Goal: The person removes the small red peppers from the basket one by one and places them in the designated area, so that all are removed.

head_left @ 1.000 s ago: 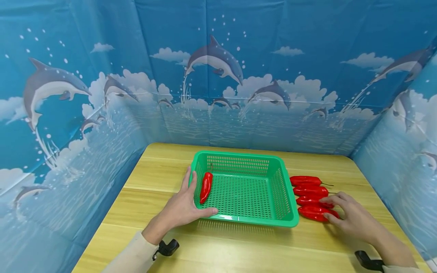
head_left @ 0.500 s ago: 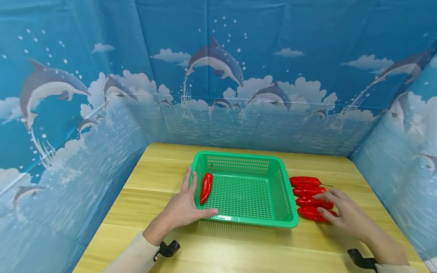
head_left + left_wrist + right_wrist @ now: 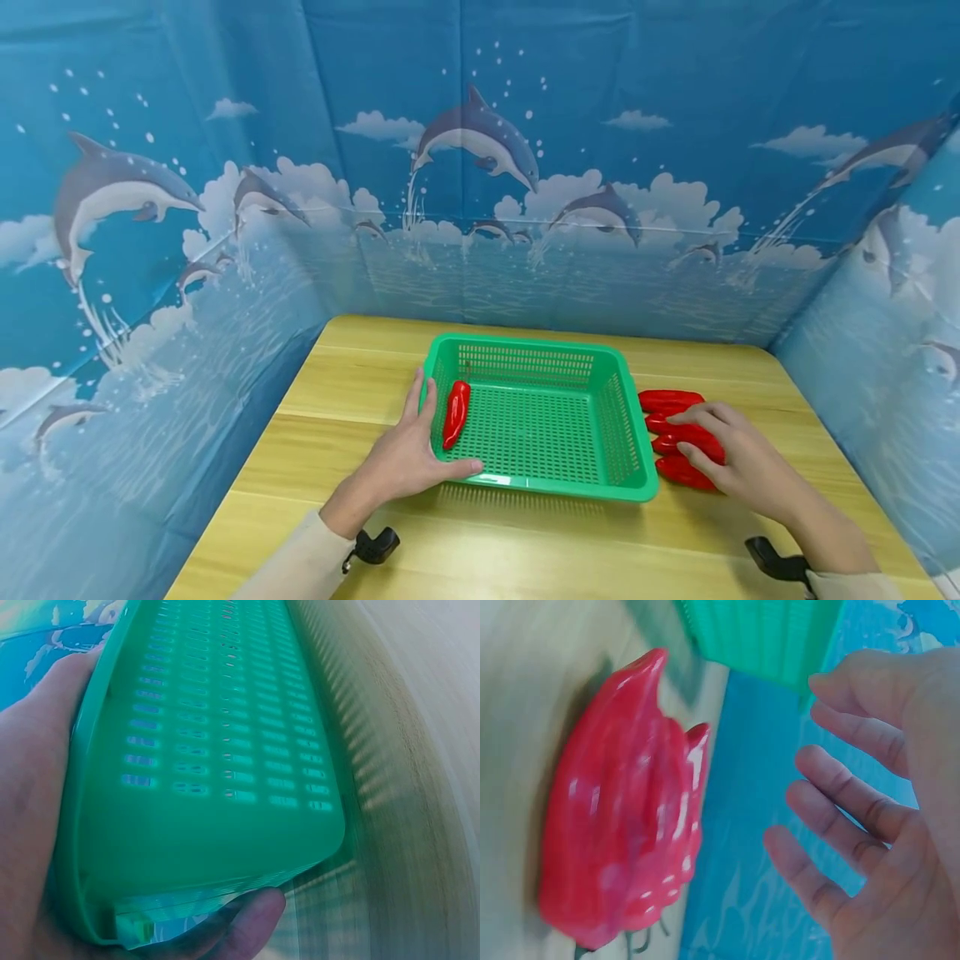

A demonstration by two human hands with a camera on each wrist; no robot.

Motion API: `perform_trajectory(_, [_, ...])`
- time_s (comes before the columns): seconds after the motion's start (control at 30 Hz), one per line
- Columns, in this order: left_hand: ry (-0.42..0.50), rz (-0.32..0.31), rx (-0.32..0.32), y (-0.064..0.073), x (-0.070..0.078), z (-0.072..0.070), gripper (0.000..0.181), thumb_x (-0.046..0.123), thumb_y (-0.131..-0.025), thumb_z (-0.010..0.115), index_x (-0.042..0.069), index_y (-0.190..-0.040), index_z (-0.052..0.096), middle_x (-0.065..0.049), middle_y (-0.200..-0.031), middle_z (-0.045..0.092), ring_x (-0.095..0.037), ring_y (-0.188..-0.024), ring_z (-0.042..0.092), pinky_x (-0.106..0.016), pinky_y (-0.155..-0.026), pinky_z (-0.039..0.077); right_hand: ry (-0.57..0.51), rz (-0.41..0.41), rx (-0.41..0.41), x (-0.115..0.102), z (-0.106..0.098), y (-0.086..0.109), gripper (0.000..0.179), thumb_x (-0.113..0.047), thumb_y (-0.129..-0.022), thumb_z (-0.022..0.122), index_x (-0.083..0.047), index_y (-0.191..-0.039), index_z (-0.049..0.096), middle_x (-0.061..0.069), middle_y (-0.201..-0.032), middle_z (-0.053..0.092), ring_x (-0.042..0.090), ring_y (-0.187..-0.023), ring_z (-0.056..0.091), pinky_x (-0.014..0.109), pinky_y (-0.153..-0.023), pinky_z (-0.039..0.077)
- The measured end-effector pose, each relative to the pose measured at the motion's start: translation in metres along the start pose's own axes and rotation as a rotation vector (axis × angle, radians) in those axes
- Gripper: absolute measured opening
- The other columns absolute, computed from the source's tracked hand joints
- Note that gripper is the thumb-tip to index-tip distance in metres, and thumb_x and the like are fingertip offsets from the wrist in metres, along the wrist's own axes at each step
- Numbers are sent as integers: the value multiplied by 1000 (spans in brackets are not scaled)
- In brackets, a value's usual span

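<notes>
A dolphin-printed curtain (image 3: 420, 279) is filling the upper frame of the head view, with no change of note. The wooden tabletop (image 3: 540, 550) is spreading across the lower centre and carrying everything in use. The green basket (image 3: 555, 486) is standing upright in the middle of the lower half, showing no shift on the tabletop.

The left hand (image 3: 405, 457) is bracing the basket's near left corner, as it was a second ago: two fingers are lying straight along the left side and the thumb is resting on the near rim. Its grip is standing spread, touching the basket.

The right hand (image 3: 738, 462), at lower right, is reaching further left over the row than half a second ago. Its grip is standing apart and clamping nothing; the right-wrist view is showing a gap between fingers and produce.

Four red peppers (image 3: 663, 445) are lying side by side just right of the basket, partly covered by that hand. A single red pepper (image 3: 457, 415) is lying inside the basket, along its left side. The stems (image 3: 641, 945) are showing at the lower left of the right-wrist view.

Assessment: the work is apparently remaining at positioning; no pepper is being lifted.
</notes>
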State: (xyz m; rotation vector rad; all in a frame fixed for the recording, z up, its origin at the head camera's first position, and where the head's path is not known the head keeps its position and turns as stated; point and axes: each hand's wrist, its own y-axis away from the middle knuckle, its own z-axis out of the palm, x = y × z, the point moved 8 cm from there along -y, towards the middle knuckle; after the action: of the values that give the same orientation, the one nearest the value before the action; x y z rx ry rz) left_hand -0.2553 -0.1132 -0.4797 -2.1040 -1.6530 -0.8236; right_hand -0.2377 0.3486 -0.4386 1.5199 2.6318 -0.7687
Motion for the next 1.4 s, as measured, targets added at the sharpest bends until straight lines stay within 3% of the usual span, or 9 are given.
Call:
perform_trajectory(0.2, [10, 11, 7, 1, 1, 1, 153, 86, -84, 88, 16, -189, 1, 6, -197, -24, -20, -48, 56, -32, -47, 39, -15, -49, 5, -19, -5, -14, 45, -5, -91, 98, -20, -130, 81, -1, -123, 72, 13, -102, 62, 31, -76, 59])
perform_trajectory(0.47, [34, 17, 5, -2, -1, 3, 154, 85, -83, 89, 16, -189, 0, 6, -196, -25, -20, -50, 59, -33, -47, 40, 7, -98, -49, -49, -6, -39, 44, -12, -97, 95, -19, -137, 80, -1, -134, 74, 24, -121, 71, 53, -96, 67])
perform_trajectory(0.67, [57, 100, 42, -4, -1, 3, 157, 95, -82, 82, 15, -188, -1, 5, -196, -25, -16, -54, 63, -36, -48, 42, -2, -152, -104, -69, -3, -62, 36, -12, -102, 90, -18, -137, 80, 1, -134, 75, 24, -121, 73, 50, -95, 67])
perform_trajectory(0.9, [30, 16, 9, -4, 1, -1, 154, 87, -83, 88, 16, -188, 0, 8, -196, -24, -20, -53, 63, -34, -49, 42, -23, -198, -189, -89, 5, -92, 37, -18, -108, 86, -23, -143, 78, -1, -136, 73, 23, -123, 72, 48, -97, 65])
perform_trajectory(1.4, [-3, -16, 5, -1, -2, 1, 153, 84, -83, 90, 19, -189, 0, 10, -196, -25, -22, -53, 62, -34, -49, 42, -52, -253, -301, -126, 36, -136, 39, -23, -110, 84, -25, -149, 76, 5, -147, 71, 30, -136, 69, 57, -110, 63])
